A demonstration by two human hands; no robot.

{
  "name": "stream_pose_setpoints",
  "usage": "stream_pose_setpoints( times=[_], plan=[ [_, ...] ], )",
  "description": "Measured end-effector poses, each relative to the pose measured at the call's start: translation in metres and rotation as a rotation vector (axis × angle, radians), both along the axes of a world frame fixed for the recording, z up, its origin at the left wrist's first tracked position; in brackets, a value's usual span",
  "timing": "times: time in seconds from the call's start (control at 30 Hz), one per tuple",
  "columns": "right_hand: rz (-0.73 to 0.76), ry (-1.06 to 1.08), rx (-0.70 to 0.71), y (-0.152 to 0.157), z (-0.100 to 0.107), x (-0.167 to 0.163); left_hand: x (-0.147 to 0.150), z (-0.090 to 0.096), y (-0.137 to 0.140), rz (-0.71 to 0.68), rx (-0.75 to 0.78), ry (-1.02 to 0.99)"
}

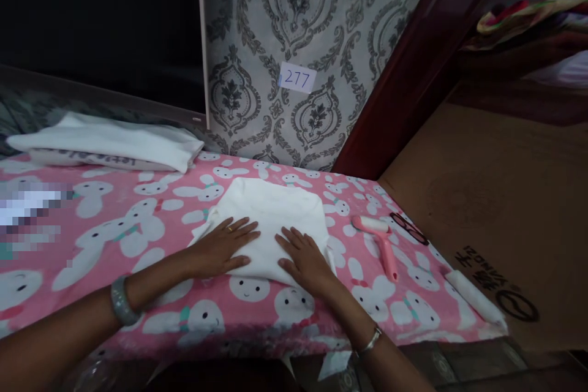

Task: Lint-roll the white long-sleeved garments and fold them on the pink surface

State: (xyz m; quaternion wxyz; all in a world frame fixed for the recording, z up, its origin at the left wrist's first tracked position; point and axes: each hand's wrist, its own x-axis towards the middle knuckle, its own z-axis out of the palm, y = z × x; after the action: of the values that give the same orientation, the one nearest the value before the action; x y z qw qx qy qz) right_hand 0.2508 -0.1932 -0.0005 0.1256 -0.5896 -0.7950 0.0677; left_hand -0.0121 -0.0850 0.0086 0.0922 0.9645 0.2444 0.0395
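A white folded cloth, perhaps a garment point(271, 202), lies flat on the pink rabbit-print tablecloth point(184, 190). My left hand point(225, 246) rests palm down on its left part, fingers stretched out and a ring on one finger. On its right front part lies my right hand point(304, 257), also palm down with the fingers extended. Neither hand grips anything. To the right of the cloth is a pink lint roller point(384, 248) with a white roll. Parts of the cloth under both palms are hidden.
Folded white cloths point(105, 142) lie at the back left below a dark TV screen point(101, 24). Dark-framed glasses point(408, 228) and a white roll point(476, 303) lie near the right edge, beside a large cardboard box point(482, 196). A paper marked 277 point(297, 78) is on the wall.
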Motion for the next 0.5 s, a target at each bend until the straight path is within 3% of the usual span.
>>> stream_pose_setpoints(
  times=[0.13, 0.3, 0.4, 0.5],
  plan=[
    [0.024, -0.010, 0.095, -0.039, -0.006, 0.029, -0.045, 0.002, -0.006, 0.003, 0.133, -0.097],
    [-0.104, 0.057, 0.330, -0.083, -0.030, 0.054, -0.093, -0.014, -0.010, 0.002, 0.305, -0.237],
    [-0.112, 0.086, 0.399, -0.083, -0.042, 0.058, -0.095, -0.021, 0.000, 0.000, 0.316, -0.236],
    [-0.116, 0.096, 0.439, -0.069, -0.038, 0.058, -0.084, -0.012, 0.011, 0.041, 0.278, -0.279]
  ],
)
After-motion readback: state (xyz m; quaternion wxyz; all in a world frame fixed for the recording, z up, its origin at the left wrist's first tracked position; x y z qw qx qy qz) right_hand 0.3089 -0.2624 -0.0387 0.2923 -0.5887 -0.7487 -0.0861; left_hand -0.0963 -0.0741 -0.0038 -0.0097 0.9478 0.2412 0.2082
